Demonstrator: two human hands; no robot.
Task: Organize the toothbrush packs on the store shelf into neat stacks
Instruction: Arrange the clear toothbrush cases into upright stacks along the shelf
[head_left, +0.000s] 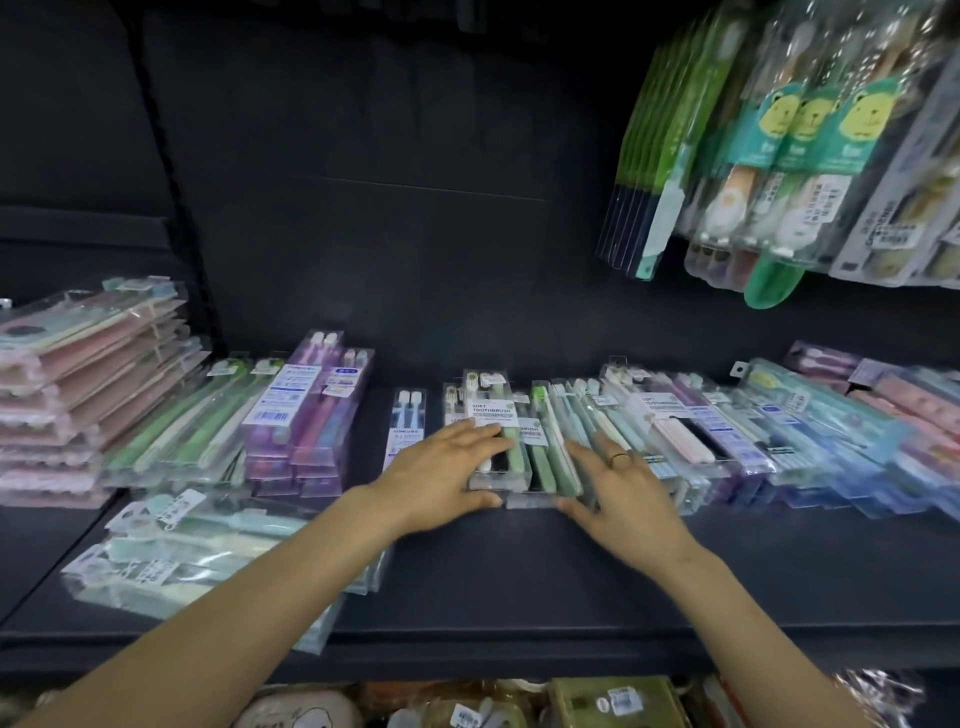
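Observation:
A stack of clear "soft toothbrush" packs (496, 410) with green and black brushes lies mid-shelf. My left hand (441, 470) lies over its near left end, fingers spread on top and thumb at the front edge. My right hand (621, 491), a ring on one finger, presses with straight fingers against the right side of the leaning green packs (553, 447) beside that stack. A single blue-white pack (408, 421) lies flat just left. Purple packs (311, 415) and green packs (197, 426) are stacked further left. A long slanted row of mixed packs (753, 431) runs right.
The dark shelf (571, 571) has bare surface in front of my hands. Pink packs (88, 384) are stacked at far left. Mint packs (197, 545) lie loosely at the front left. Children's toothbrush packs (810, 156) hang at upper right. More goods sit on the shelf below (519, 706).

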